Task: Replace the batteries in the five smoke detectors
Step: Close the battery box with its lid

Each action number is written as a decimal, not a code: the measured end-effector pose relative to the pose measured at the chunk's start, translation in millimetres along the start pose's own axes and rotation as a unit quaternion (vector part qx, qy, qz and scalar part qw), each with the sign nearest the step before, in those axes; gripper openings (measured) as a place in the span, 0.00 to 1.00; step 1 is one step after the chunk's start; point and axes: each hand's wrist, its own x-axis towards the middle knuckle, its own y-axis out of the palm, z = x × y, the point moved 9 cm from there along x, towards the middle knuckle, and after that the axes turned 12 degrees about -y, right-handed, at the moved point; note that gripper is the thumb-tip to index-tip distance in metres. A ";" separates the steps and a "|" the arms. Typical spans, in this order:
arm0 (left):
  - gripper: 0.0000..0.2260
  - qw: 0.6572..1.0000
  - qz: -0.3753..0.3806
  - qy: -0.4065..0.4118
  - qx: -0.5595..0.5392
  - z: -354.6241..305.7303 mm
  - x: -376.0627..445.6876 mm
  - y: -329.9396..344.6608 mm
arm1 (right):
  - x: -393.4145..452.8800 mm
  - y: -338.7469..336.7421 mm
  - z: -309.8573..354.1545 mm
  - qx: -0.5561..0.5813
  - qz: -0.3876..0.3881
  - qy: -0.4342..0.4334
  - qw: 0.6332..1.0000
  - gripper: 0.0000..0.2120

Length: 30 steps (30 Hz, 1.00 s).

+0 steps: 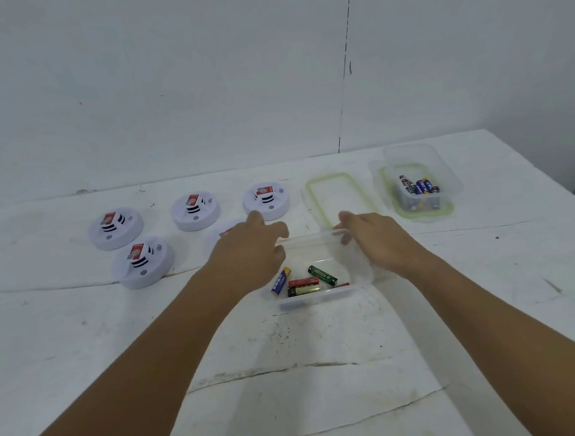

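Forearms: both of yours reach in from the near edge, bare, converging on the clear tub.
Table (326,402): white, scuffed and cracked, set against a pale wall.
Smoke detectors: five white discs to the left; the fifth (224,230) sits half hidden behind your left hand, with the nearest one (143,262) close to your left forearm.
Clear tub (319,299): open, straight ahead of you, holding loose batteries (304,283) in blue, red, green and gold.
Second tub (419,181): far right, resting on its green-edged lid, with more batteries inside.
Spare lid (341,197): flat between the far detectors and that second tub.
Left hand (247,251): fingers curled over the tub's far-left rim.
Right hand (379,235): fingers bent round the far-right rim, tips seen through the plastic.
Handling: the tub looks light, thin and slick, so take it by the rim corners. The batteries should be hard, smooth and quick to roll; pinch each at mid-length.
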 end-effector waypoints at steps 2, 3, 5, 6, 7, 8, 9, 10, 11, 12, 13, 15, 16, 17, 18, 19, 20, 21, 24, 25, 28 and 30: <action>0.14 0.999 -0.026 0.042 -0.016 -9.8 1.3 -1.5 | 7.5 -12.8 -2.6 -0.008 -0.036 -0.017 0.999 0.19; 0.14 0.997 -0.034 0.060 -0.018 -12.7 2.1 -0.2 | 12.4 -18.1 -4.6 -0.039 -0.048 -0.034 0.998 0.16; 0.14 0.995 -0.040 0.086 -0.025 -15.3 3.2 5.1 | 21.3 -23.7 -12.3 -0.118 -0.047 -0.065 0.990 0.15; 0.14 0.994 -0.040 0.092 -0.032 -15.3 3.4 6.8 | 24.8 -23.2 -17.8 -0.150 -0.032 -0.072 0.986 0.16; 0.14 0.994 -0.042 0.097 -0.038 -15.6 3.3 7.6 | 27.6 -21.9 -23.0 -0.175 -0.014 -0.076 0.982 0.16; 0.14 0.993 -0.044 0.101 -0.043 -16.0 2.9 7.8 | 29.8 -21.0 -26.6 -0.196 0.000 -0.080 0.977 0.16; 0.14 0.993 -0.047 0.103 -0.045 -16.1 2.3 7.8 | 31.4 -20.8 -27.2 -0.213 0.006 -0.086 0.973 0.14; 0.14 0.993 -0.048 0.102 -0.047 -16.1 1.8 7.6 | 32.5 -21.1 -25.7 -0.229 0.008 -0.094 0.969 0.12; 0.14 0.993 -0.048 0.099 -0.046 -16.0 1.3 7.6 | 33.2 -20.5 -22.8 -0.248 0.012 -0.104 0.963 0.12; 0.14 0.993 -0.049 0.098 -0.044 -16.4 0.7 7.3 | 32.9 -18.6 -19.0 -0.271 0.022 -0.112 0.956 0.12; 0.14 0.993 -0.050 0.096 -0.043 -17.0 0.1 7.1 | 31.6 -15.8 -15.7 -0.287 0.033 -0.119 0.950 0.14; 0.15 0.994 -0.052 0.092 -0.037 -17.7 -0.6 7.6 | 27.9 -9.8 -12.3 -0.293 0.052 -0.131 0.946 0.17; 0.15 0.994 -0.052 0.089 -0.033 -17.9 -0.6 8.3 | 26.6 -7.8 -11.9 -0.296 0.057 -0.138 0.943 0.19; 0.15 0.994 -0.052 0.086 -0.030 -18.1 -0.4 8.9 | 25.8 -6.2 -12.2 -0.302 0.061 -0.144 0.940 0.20; 0.14 0.995 -0.053 0.084 -0.030 -17.8 0.0 9.4 | 25.5 -4.9 -12.4 -0.311 0.065 -0.148 0.937 0.20; 0.14 0.995 -0.053 0.083 -0.029 -17.4 0.4 9.7 | 25.5 -3.7 -13.0 -0.320 0.068 -0.151 0.933 0.21; 0.14 0.995 -0.052 0.082 -0.028 -17.0 0.8 10.1 | 25.2 -3.1 -12.9 -0.330 0.071 -0.152 0.929 0.21; 0.14 0.995 -0.049 0.082 -0.028 -16.8 1.0 10.4 | 24.8 -2.8 -12.7 -0.340 0.074 -0.155 0.925 0.22; 0.15 0.995 -0.037 0.087 -0.032 -16.6 -0.6 10.7 | 22.3 -1.9 -9.8 -0.345 0.074 -0.171 0.920 0.20; 0.15 0.995 -0.036 0.088 -0.033 -16.4 -1.1 10.7 | 21.1 -1.2 -8.2 -0.346 0.073 -0.180 0.918 0.18; 0.15 0.995 -0.031 0.086 -0.031 -16.0 -1.6 10.5 | 19.2 -1.5 -5.0 -0.384 0.063 -0.198 0.900 0.13; 0.15 0.995 -0.029 0.088 -0.032 -16.4 -2.3 9.8 | 20.1 -9.9 0.0 -0.378 0.024 -0.213 0.901 0.12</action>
